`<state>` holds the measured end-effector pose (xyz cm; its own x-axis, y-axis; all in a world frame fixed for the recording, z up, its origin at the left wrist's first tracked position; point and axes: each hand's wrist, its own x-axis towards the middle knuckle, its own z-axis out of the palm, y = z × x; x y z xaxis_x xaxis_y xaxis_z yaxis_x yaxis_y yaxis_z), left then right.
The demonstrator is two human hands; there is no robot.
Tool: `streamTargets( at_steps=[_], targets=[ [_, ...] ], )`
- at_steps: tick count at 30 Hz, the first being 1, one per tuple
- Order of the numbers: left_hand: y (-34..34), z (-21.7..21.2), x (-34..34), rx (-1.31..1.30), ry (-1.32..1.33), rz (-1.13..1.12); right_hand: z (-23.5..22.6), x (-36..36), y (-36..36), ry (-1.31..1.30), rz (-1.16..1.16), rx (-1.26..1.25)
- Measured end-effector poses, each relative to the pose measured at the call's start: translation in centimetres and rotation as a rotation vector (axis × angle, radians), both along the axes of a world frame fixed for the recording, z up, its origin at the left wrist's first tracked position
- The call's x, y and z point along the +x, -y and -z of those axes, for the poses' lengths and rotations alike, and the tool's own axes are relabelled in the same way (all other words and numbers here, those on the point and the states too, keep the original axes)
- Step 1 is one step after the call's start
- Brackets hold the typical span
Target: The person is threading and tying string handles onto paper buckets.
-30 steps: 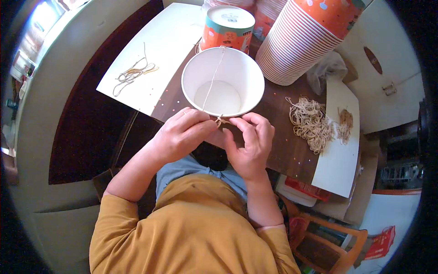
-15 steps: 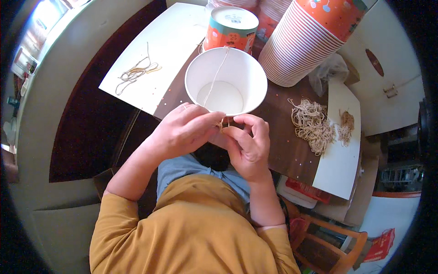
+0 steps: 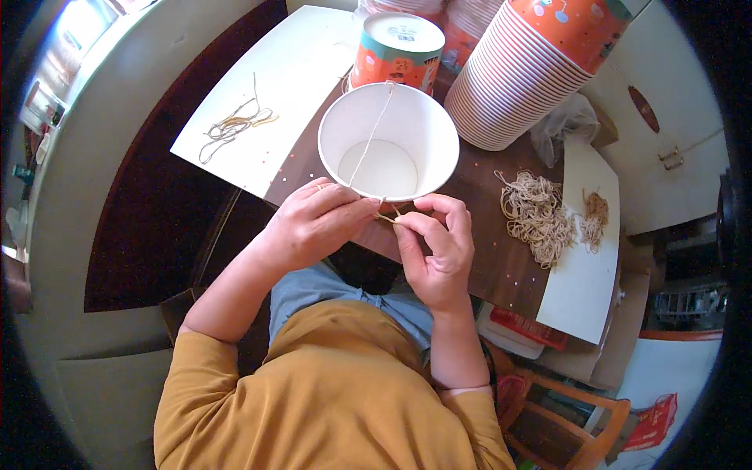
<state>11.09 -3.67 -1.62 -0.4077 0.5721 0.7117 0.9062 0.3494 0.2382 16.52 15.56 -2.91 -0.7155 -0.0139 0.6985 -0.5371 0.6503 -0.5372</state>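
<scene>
A white-lined paper bucket (image 3: pixel 427 145) sits at the near edge of the brown-and-white counter (image 3: pixel 501 270), its open mouth tipped toward the person, with a pale cord (image 3: pixel 371 142) crossing from the far rim to the near one. At that near rim, the left hand (image 3: pixel 317 223) has its fingers pressed together, pinching cord, while the right hand (image 3: pixel 439 254) pinches a thin strand between thumb and index finger. Just behind the bucket, an orange-and-green bucket (image 3: pixel 398 55) stands upside down; a tall leaning stack of buckets (image 3: pixel 513 86) rises to its right. A tangled cord pile (image 3: pixel 534 215) lies farther right, beside a smaller tan bundle (image 3: pixel 595 219). Loose strands (image 3: pixel 231 127) rest on the left white panel.
</scene>
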Motion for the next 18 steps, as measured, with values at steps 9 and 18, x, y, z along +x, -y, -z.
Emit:
streamTargets(
  at_steps=[9,18],
  targets=[
    [0.1,0.1,0.0,0.028,0.033,-0.004,-1.9,0.2,0.5,-0.011,0.010,0.096],
    [0.2,0.6,0.0,0.038,0.072,-0.012,-0.9,-0.6,0.6,-0.085,-0.002,0.137]
  ],
)
